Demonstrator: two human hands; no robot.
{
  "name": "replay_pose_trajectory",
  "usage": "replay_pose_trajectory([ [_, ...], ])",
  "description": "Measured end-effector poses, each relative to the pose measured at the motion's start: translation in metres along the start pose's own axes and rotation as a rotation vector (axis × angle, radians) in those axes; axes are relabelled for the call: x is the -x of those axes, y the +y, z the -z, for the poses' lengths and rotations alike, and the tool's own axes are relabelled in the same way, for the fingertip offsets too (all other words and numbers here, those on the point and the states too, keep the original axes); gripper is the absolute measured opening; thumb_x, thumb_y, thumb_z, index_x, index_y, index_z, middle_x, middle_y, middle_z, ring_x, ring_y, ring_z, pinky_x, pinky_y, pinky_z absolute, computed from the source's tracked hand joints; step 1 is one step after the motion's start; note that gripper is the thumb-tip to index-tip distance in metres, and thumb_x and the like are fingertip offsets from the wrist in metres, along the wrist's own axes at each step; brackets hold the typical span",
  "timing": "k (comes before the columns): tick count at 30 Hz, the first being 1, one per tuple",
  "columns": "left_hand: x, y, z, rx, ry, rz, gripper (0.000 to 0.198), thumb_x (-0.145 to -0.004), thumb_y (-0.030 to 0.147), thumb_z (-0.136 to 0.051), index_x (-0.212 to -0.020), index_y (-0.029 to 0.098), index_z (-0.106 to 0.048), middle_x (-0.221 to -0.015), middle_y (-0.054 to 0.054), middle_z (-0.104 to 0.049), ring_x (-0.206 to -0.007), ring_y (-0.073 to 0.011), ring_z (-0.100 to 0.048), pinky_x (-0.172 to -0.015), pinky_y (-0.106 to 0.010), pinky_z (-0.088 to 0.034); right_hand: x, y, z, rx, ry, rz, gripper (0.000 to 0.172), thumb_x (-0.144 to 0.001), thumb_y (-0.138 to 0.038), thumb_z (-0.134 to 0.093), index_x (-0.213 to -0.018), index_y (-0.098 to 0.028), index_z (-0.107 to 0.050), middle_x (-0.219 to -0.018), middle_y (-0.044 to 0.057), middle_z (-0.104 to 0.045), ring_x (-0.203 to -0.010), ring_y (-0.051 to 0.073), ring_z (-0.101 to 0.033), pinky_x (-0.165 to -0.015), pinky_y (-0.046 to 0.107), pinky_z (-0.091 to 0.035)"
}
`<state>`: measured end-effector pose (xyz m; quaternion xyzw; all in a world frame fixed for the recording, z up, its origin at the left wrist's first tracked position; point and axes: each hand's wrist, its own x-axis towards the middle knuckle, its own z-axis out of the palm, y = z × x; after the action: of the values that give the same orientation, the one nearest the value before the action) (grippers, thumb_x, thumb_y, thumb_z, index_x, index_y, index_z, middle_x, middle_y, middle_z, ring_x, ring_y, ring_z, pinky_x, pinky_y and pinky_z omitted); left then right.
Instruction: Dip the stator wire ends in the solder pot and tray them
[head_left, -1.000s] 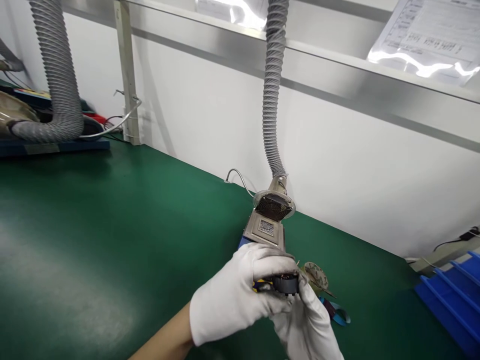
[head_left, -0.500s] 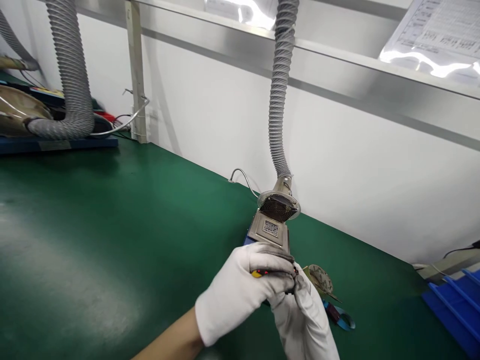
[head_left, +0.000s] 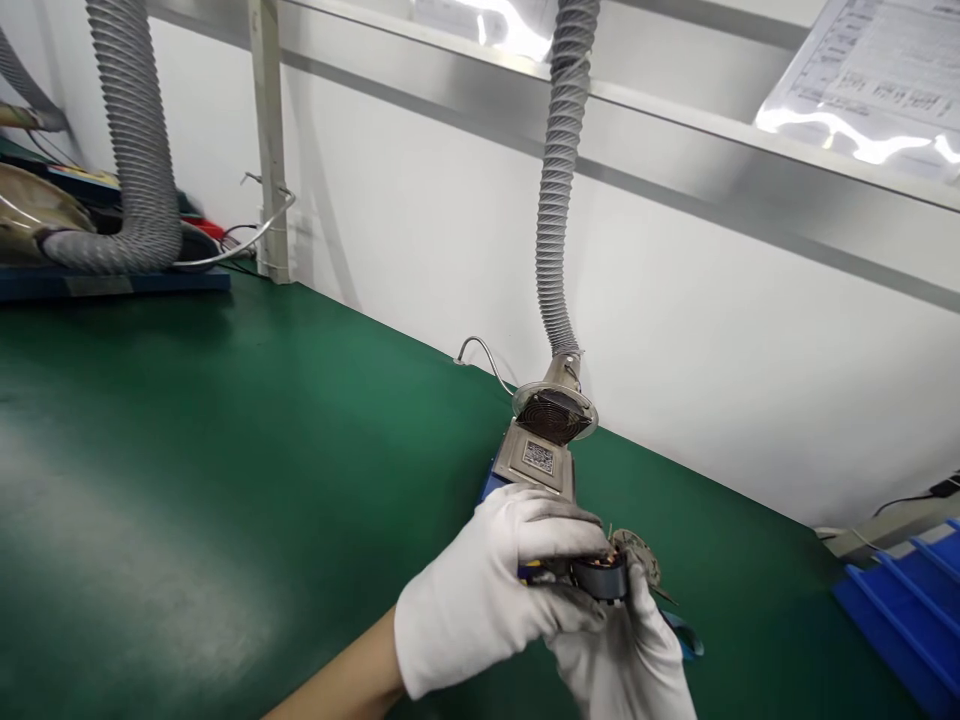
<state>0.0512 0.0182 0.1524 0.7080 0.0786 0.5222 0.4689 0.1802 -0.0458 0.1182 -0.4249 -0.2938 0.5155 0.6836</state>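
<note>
Under the left hand (head_left: 487, 590) and the right hand (head_left: 630, 660) spreads the green bench mat (head_left: 187, 450), by far the biggest thing on my screen. Above and beyond the hands a grey ribbed hose (head_left: 559, 180) drops to a metal extractor hood (head_left: 544, 445), which stands just past the left hand's knuckles. Its round grille faces me, and the small plate label under the grille is too fine for me to read. Well off to the right of the hands sit blue bins (head_left: 907, 600). High up on that side a printed sheet (head_left: 862, 70) lies in a glossy sleeve; glare covers its lines and I can read none of it.

Both hands wear white gloves. The left hand comes in from the lower left, its fingers curled down over the top of a small dark part (head_left: 602, 578). The right hand, lower and to the right, presses its fingertips against the part from beneath and from the side. The part is a short round drum with a shiny grey band around it, held off the mat between the two sets of fingertips. A bit of yellow shows under the left fingers.

Just beyond the part a pale disc (head_left: 643, 552) is half hidden, and a blue strap (head_left: 686, 640) lies beside the right hand.
</note>
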Motion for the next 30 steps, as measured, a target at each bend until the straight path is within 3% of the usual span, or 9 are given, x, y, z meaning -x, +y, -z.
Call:
replay_pose_trajectory([
  [4,0.001,-0.005,-0.004,0.346,0.165,0.162,0.008,-0.072,0.023,-0.073,-0.069,0.015,-0.072,-0.077,-0.007,-0.068,-0.078,-0.0198,-0.062,-0.074,-0.028,-0.050,-0.003,0.011,-0.004,-0.078,-0.045,-0.031,0.034,-0.072,-0.058,-0.067,-0.088,-0.028,-0.068,-0.092,0.005,-0.066,-0.081,0.024,-0.063,-0.067,0.037,-0.055],
  [8,0.003,-0.005,0.006,0.508,0.375,0.348,0.007,-0.074,0.021,-0.071,-0.069,0.016,-0.070,-0.076,-0.004,-0.068,-0.074,-0.0176,-0.063,-0.070,-0.025,-0.051,0.007,-0.008,-0.018,-0.148,-0.156,-0.172,0.030,-0.074,-0.051,-0.071,-0.092,-0.028,-0.070,-0.091,0.004,-0.068,-0.076,0.017,-0.063,-0.070,0.029,-0.053],
  [14,-0.001,0.006,0.011,0.331,0.148,0.405,0.020,-0.062,0.000,-0.068,-0.073,0.016,-0.072,-0.084,-0.005,-0.067,-0.080,-0.0186,-0.063,-0.070,-0.024,-0.051,0.010,-0.022,-0.020,-0.184,-0.083,-0.153,0.032,-0.066,-0.043,-0.080,-0.092,-0.026,-0.070,-0.095,0.005,-0.068,-0.079,0.016,-0.063,-0.071,0.025,-0.053],
  [17,0.002,0.010,0.005,0.334,0.228,0.216,0.019,-0.066,-0.002,-0.065,-0.066,0.016,-0.072,-0.073,-0.004,-0.066,-0.075,-0.0175,-0.062,-0.070,-0.026,-0.051,0.003,-0.015,-0.015,-0.021,0.017,0.051,0.041,-0.058,-0.042,-0.085,-0.092,-0.024,-0.070,-0.091,0.006,-0.068,-0.080,0.019,-0.064,-0.069,0.025,-0.054],
  [20,0.006,0.010,0.006,0.365,0.305,0.078,0.017,-0.069,0.003,-0.069,-0.069,0.020,-0.072,-0.076,-0.002,-0.067,-0.086,-0.0189,-0.061,-0.078,-0.027,-0.050,0.000,-0.006,-0.016,0.212,0.159,0.394,0.039,-0.060,-0.032,-0.086,-0.093,-0.023,-0.067,-0.089,0.004,-0.068,-0.078,0.017,-0.064,-0.069,0.022,-0.054],
  [23,0.007,0.007,0.010,0.436,0.373,0.287,0.010,-0.074,0.017,-0.071,-0.082,0.023,-0.072,-0.090,-0.001,-0.069,-0.094,-0.0181,-0.061,-0.082,-0.024,-0.048,0.001,0.002,-0.022,0.440,0.286,0.786,0.035,-0.066,-0.018,-0.080,-0.096,-0.025,-0.063,-0.100,0.002,-0.065,-0.090,0.017,-0.061,-0.075,0.024,-0.052],
  [26,0.005,0.002,0.004,0.643,0.174,0.577,0.032,-0.074,0.026,-0.072,-0.105,0.019,-0.067,-0.102,-0.006,-0.067,-0.097,-0.0215,-0.061,-0.085,-0.029,-0.048,0.002,0.012,-0.026,0.717,0.305,1.137,0.036,-0.070,-0.008,-0.072,-0.097,-0.030,-0.063,-0.107,-0.001,-0.061,-0.100,0.018,-0.057,-0.083,0.028,-0.049],
  [28,0.005,-0.002,-0.007,0.749,0.156,0.593,0.029,-0.073,0.030,-0.074,-0.098,0.016,-0.069,-0.098,-0.008,-0.068,-0.095,-0.0213,-0.061,-0.084,-0.029,-0.048,0.002,0.018,-0.026,0.875,0.313,1.258,0.041,-0.072,-0.005,-0.068,-0.101,-0.034,-0.064,-0.109,-0.003,-0.059,-0.100,0.019,-0.057,-0.086,0.032,-0.049],
  [30,0.007,-0.005,-0.017,0.816,0.269,0.556,0.025,-0.071,0.036,-0.074,-0.085,0.014,-0.071,-0.089,-0.008,-0.069,-0.086,-0.0183,-0.063,-0.078,-0.025,-0.050,0.001,0.020,-0.024,0.956,0.312,1.298,0.047,-0.071,-0.004,-0.068,-0.104,-0.036,-0.063,-0.110,-0.003,-0.059,-0.099,0.020,-0.058,-0.086,0.033,-0.049],
])
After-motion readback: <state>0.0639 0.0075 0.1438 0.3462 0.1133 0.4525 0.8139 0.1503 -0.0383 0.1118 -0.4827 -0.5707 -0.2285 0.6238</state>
